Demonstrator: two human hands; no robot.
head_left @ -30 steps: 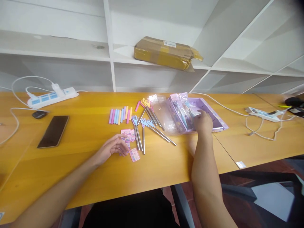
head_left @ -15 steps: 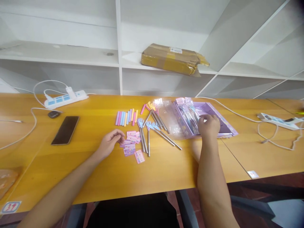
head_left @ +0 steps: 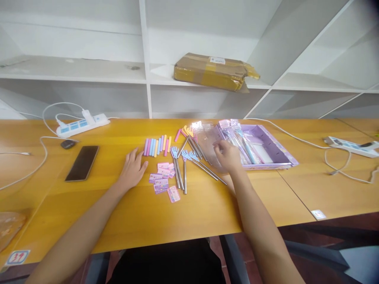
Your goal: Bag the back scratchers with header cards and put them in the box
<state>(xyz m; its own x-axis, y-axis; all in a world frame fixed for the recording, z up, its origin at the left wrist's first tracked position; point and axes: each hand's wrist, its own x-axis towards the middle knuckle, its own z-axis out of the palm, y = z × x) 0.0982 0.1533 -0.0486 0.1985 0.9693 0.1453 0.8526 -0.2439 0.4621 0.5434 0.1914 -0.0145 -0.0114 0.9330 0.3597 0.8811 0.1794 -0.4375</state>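
Observation:
My left hand point(head_left: 133, 167) rests open on the table, fingers spread, beside a row of pastel tubes point(head_left: 155, 147) and left of small pink and purple printed cards point(head_left: 161, 182). My right hand point(head_left: 229, 156) is curled over clear plastic bags point(head_left: 207, 138), at the left side of a purple box point(head_left: 282, 148); what its fingers hold, if anything, is hidden. In the box lie bagged pastel back scratchers point(head_left: 250, 148). Between my hands are several unwrapped back scratchers with metal rods, some with blue claw heads point(head_left: 186, 156), others with yellow and pink heads point(head_left: 188, 131).
A black phone point(head_left: 82, 163) and a white power strip point(head_left: 84, 125) are at the left. Another power strip point(head_left: 352, 146) with cables lies at the right. A taped cardboard parcel point(head_left: 211, 71) sits on the white shelf point(head_left: 118, 71) behind the table.
My right hand has moved left out of the purple box to the plastic bags. My left hand has drawn away from the cards toward the tubes, its fingers spreading.

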